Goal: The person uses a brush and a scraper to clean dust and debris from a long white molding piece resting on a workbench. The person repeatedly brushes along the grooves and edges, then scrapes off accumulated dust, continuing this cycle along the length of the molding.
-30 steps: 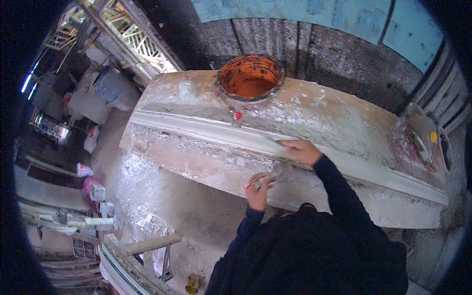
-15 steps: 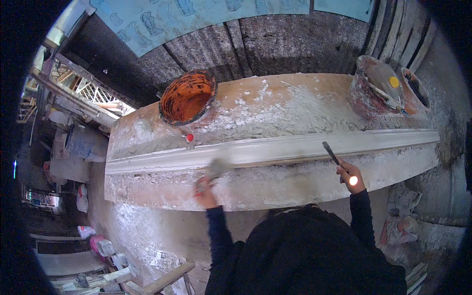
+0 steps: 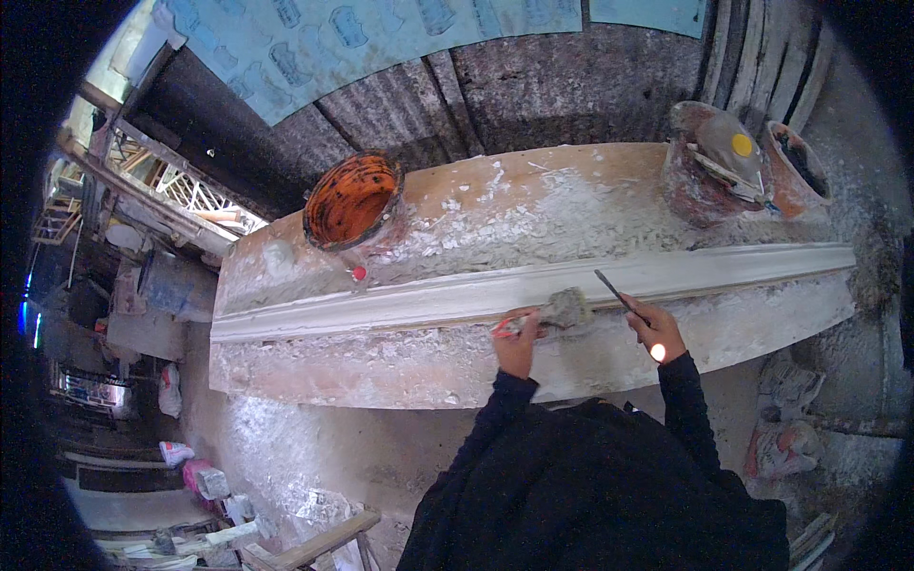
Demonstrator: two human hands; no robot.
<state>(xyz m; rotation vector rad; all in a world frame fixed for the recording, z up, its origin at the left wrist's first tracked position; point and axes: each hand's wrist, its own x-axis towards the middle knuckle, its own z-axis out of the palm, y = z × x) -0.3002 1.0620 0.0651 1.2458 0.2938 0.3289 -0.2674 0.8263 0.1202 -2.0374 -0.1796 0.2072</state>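
A long white plaster moulding point(image 3: 409, 297) runs lengthwise across the workbench. My left hand point(image 3: 516, 344) is closed around the red handle of a wide, plaster-smeared brush point(image 3: 566, 309). The brush head lies over the moulding's near edge; whether it touches cannot be seen. In my right hand point(image 3: 657, 331), to the right of the brush, is a narrow dark tool like a chisel or small spatula point(image 3: 614, 289). Its tip points up and left above the moulding.
An orange bucket point(image 3: 395, 195) and a small red cap point(image 3: 359, 273) are behind the moulding. Two plaster-stained buckets, one point(image 3: 678, 181) holding a yellow-marked container and tools, stand at the far right. Plaster scraps litter the workbench point(image 3: 286, 366). Bags point(image 3: 783, 445) lie on the floor at right.
My left hand has moved right along the moulding with the brush, closer to my right hand. The right hand has shifted slightly left, still holding the narrow tool.
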